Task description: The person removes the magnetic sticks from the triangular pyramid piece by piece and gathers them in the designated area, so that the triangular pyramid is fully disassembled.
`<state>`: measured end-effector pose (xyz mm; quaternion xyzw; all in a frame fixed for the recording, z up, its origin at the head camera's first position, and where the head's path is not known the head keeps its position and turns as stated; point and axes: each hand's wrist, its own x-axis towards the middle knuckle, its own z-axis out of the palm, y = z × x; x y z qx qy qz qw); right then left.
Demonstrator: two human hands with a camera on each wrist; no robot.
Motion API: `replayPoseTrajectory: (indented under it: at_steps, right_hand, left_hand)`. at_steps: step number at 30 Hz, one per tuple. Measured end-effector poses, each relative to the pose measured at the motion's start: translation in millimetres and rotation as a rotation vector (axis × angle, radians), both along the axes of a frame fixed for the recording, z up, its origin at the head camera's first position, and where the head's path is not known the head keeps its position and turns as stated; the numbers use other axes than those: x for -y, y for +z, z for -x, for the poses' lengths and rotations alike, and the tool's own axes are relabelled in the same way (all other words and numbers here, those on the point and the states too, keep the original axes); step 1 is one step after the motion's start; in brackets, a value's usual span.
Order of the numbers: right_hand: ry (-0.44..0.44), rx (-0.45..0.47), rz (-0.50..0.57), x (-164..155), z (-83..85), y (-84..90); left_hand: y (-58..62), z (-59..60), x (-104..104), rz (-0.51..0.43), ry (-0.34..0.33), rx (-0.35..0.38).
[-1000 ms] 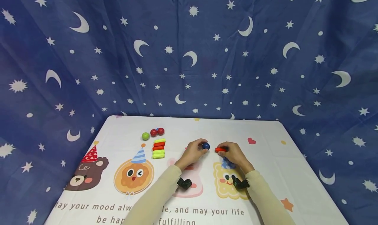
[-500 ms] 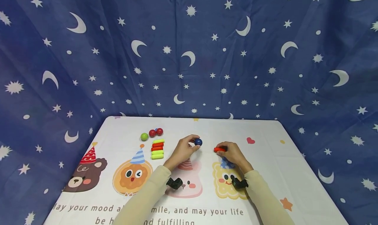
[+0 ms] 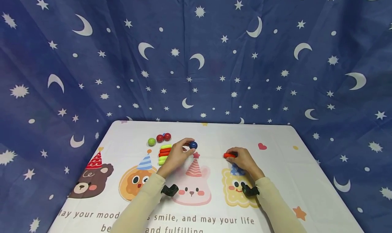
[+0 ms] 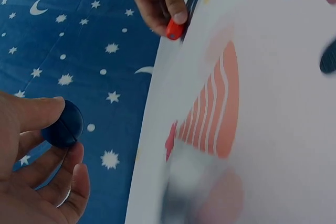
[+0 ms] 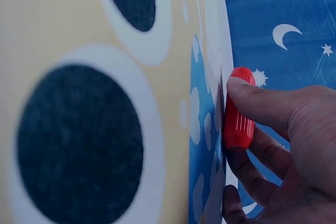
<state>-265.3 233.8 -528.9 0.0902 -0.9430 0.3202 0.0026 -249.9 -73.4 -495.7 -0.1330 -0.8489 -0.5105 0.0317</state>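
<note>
Thumb and fingers of my left hand (image 3: 178, 155) pinch a dark blue ball (image 3: 193, 145). In the left wrist view the ball (image 4: 65, 124) sits at the fingertips and looks raised off the table. Farther right, my right hand (image 3: 244, 159) grips a small red grooved stick (image 3: 228, 155) low over the white tabletop. The right wrist view shows the thumb across the stick (image 5: 239, 121), which has fine ridges along its side. My left hand partly covers a stacked row of yellow and red sticks (image 3: 164, 152) just left of it.
Behind the row of sticks stand a green ball (image 3: 151, 142) and two red balls (image 3: 160, 138), with a bit of blue showing behind them. A printed cloth (image 3: 269, 171) covers the table. A blue curtain (image 3: 214, 73) with moons and stars hangs behind it.
My left hand has carried the dark blue ball leftward and slightly away from me, toward the row of sticks. The right hand stays in place with the red stick.
</note>
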Motion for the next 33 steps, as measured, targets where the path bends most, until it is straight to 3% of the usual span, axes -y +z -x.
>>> replayPoseTrajectory:
  at_steps: [9, 19, 33]
  right_hand:
    - [0.008, -0.019, 0.016, -0.9, 1.1, -1.3]
    - [0.01, 0.003, 0.03, -1.4, -0.9, -1.6]
    - [0.029, -0.007, 0.035, -1.7, 0.3, -1.6]
  left_hand:
    - [-0.7, -2.6, 24.9, 0.009, 0.069, -0.024]
    - [3.0, -11.8, 52.0, 0.026, 0.116, 0.023]
    - [0.3, -18.4, 99.8, 0.093, 0.194, -0.032]
